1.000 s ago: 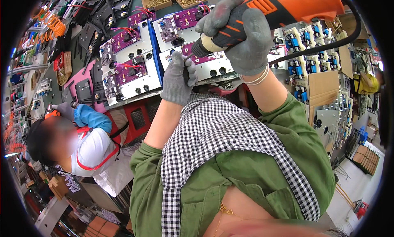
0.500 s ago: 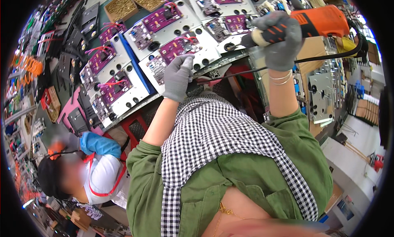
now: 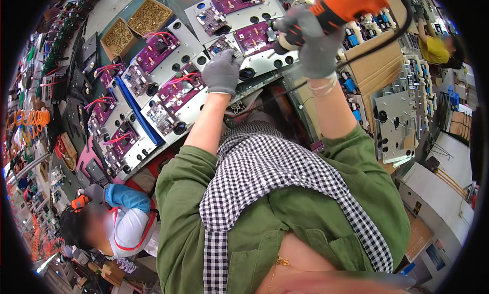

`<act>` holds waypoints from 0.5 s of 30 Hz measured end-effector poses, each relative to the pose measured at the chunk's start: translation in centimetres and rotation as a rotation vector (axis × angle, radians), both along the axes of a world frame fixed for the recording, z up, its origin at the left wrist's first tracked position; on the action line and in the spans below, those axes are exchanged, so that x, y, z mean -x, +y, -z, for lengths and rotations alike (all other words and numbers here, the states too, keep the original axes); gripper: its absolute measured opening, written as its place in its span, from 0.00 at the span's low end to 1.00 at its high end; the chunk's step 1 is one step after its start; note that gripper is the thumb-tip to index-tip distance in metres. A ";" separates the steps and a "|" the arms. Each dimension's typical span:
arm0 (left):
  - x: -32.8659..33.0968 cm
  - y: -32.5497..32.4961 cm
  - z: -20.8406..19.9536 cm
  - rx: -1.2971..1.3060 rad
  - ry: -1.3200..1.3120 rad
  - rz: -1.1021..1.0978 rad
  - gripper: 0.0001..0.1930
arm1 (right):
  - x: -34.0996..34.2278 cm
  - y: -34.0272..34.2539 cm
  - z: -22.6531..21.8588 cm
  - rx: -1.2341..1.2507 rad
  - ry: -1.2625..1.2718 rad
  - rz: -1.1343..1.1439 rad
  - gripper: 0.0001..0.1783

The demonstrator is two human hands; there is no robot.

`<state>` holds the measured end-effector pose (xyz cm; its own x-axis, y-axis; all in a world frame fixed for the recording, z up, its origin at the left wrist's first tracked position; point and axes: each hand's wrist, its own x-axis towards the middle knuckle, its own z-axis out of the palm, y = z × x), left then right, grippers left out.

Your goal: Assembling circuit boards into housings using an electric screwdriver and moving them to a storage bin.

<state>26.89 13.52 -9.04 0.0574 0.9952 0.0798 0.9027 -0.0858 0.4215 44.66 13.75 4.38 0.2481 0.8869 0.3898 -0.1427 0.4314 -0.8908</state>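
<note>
Right hand point(image 3: 311, 45), in a grey glove, clenched round the grip of an orange electric screwdriver point(image 3: 342, 6), tool held above the white metal panel point(image 3: 265, 64) at the near edge of the bench, black cable point(image 3: 377, 39) looping off its rear toward the right. Left hand point(image 3: 222, 72), also grey-gloved, pressed palm-down on the same panel, fingers spread over the edge of a purple circuit board point(image 3: 257, 36) and touching it; nothing gripped, only braced flat. Screwdriver tip hidden behind the right glove, so contact with the board not to be told. More white panels point(image 3: 175, 98) bearing purple boards and red wires ranged in rows to the left, just beside the one under the hands. Two open cardboard boxes of small brass parts point(image 3: 133, 26) further back on the left. Stack of bare metal plates point(image 3: 395, 118) to the right, well apart from the hands. Another person in a white top with a blue sleeve point(image 3: 125, 197) low on the left.
</note>
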 end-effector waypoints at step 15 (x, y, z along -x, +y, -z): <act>0.5 -1.9 -1.6 0.019 -0.018 0.143 0.14 | 5.3 5.5 3.1 0.067 0.080 -0.089 0.10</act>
<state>26.41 11.63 -7.46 0.1970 0.9784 0.0634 0.8741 -0.2045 0.4405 39.32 19.28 1.32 0.1953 0.9301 0.3111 -0.2492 0.3539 -0.9015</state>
